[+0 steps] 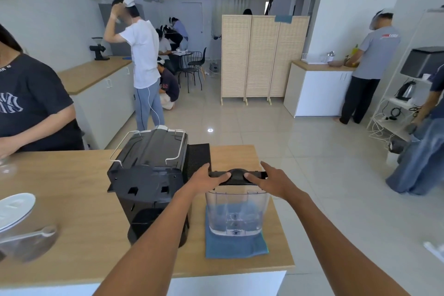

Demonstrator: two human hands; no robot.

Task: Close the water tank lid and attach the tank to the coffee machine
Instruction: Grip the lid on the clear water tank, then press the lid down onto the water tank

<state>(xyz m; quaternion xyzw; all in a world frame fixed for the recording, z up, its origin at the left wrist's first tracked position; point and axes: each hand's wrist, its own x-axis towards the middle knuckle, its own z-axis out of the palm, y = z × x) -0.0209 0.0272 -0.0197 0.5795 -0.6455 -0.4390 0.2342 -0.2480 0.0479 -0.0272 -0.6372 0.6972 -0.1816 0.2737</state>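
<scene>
A clear plastic water tank (236, 214) stands upright on a blue cloth (235, 246) at the right of the wooden counter. Its black lid (237, 176) lies flat across the tank's top. My left hand (207, 179) rests on the lid's left end, fingers spread over it. My right hand (269, 180) presses on the lid's right end the same way. The black coffee machine (150, 175) stands just left of the tank, its back side with the tank mount facing me. Tank and machine are apart.
A black drip tray (199, 157) lies behind the machine's right side. A white round lid (14, 209) and a clear scoop (31, 235) sit at the counter's left. A person in a dark shirt (31, 108) stands at the far left. The counter's right edge (283, 223) is close to the tank.
</scene>
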